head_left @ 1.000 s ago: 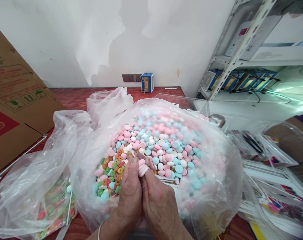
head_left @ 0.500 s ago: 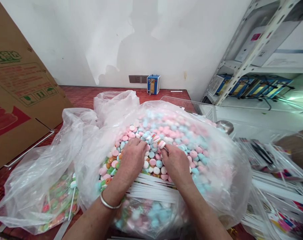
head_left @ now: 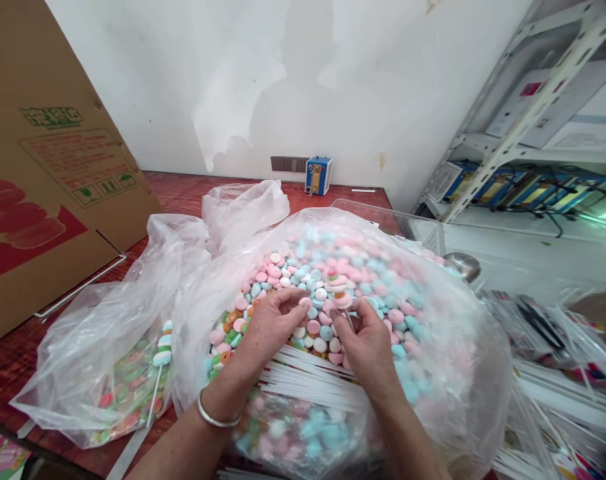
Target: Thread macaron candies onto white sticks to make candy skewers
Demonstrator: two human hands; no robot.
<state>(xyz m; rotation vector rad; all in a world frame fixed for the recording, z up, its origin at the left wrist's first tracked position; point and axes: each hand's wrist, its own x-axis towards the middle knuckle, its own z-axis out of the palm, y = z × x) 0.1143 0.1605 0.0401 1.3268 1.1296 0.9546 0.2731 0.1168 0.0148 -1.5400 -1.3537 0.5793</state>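
Observation:
A big clear plastic bag (head_left: pixel 475 373) lies open before me, full of pink, blue and white button-shaped candies (head_left: pixel 320 345). Above them my right hand (head_left: pixel 367 343) pinches a candy skewer (head_left: pixel 341 297), with pink, white and orange pieces stacked at its upper end. My left hand (head_left: pixel 273 323), with a bangle on its wrist, is closed at the fingertips on a pink candy (head_left: pixel 305 303), just left of the skewer. White sticks (head_left: pixel 307 381) lie in a bundle across the bag below both hands. Green and orange ring candies (head_left: pixel 231 318) show beside my left hand.
At left stand a cardboard box (head_left: pixel 83 200) and another bag (head_left: pixel 73 373); a finished-looking candy skewer (head_left: pixel 163 343) lies on it. A metal scoop (head_left: pixel 463 265) is at right, near packed sticks (head_left: pixel 557 393). A blue device (head_left: pixel 318 176) stands by the wall.
My left hand has come up from the candies with a pink one at its fingertips. The skewer in my right hand is now more upright. The whole view has shifted slightly.

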